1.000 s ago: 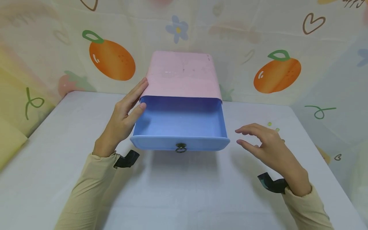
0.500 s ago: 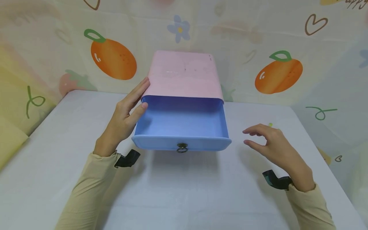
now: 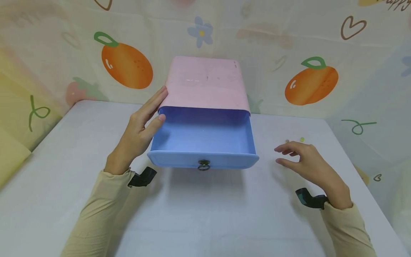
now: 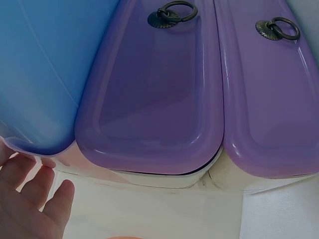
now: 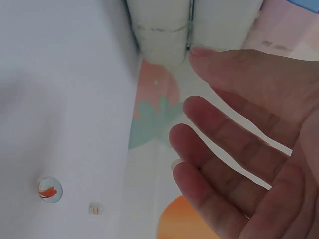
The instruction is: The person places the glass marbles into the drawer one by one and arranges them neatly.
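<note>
1. A small cabinet with a pink casing [image 3: 205, 84] stands at the back of a white tabletop [image 3: 205, 221], near the middle.
2. Its blue drawer [image 3: 179, 159] is pulled out toward the person, its inner floor showing; a dark metal ring pull [image 3: 203, 167] hangs on the front.
3. The left wrist view shows two purple drawers, one [image 4: 154, 94] next to the blue one and another [image 4: 271, 94] beyond it, both pushed in, each with a ring pull.
4. The left hand [image 3: 136, 134] rests along the left side of the casing, fingers straight, thumb apart from them near the drawer's edge.
5. The right hand [image 3: 303, 162] hovers to the right of the drawer, fingers loosely bent, thumb held away, gripping nothing. The two hands are well apart.
6. Near the right hand, the right wrist view shows a clear marble with an orange swirl [image 5: 50, 189] and a blurred, smaller-looking marble [image 5: 95, 208] on the tabletop.
7. Behind everything hangs a pale backdrop [image 3: 257, 50] printed with oranges, hearts and a blue flower.
</note>
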Action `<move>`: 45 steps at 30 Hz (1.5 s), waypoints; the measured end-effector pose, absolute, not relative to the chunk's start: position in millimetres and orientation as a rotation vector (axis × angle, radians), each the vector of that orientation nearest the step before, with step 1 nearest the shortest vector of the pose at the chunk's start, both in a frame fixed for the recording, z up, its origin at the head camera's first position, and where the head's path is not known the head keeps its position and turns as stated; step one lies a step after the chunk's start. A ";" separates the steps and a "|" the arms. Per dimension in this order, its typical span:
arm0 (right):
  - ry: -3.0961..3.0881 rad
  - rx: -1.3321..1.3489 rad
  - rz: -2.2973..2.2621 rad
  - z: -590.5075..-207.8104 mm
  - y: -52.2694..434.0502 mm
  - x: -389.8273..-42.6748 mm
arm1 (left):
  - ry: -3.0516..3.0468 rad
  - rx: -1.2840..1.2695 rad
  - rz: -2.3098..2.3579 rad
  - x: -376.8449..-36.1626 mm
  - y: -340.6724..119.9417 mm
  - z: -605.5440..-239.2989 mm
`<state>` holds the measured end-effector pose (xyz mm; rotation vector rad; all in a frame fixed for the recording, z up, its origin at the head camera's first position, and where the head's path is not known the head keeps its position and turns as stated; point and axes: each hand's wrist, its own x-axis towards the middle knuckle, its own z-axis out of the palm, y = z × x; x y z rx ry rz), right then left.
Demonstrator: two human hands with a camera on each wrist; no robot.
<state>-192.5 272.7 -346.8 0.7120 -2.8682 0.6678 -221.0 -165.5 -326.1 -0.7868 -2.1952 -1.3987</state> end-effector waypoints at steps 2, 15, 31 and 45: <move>-2.908 0.688 0.684 -347.8 274.2 -193.4 | -2.194 -0.787 -1.401 -220.9 -165.5 -326.0; -3.086 0.568 0.741 -359.2 288.5 -202.2 | -2.191 -0.792 -1.409 -220.6 -164.8 -324.9; -3.232 0.452 0.717 -368.3 299.6 -208.9 | -2.204 -0.771 -1.406 -220.2 -165.4 -325.7; -3.316 0.421 0.708 -375.0 304.4 -211.9 | -2.192 -0.792 -1.400 -220.2 -165.4 -324.9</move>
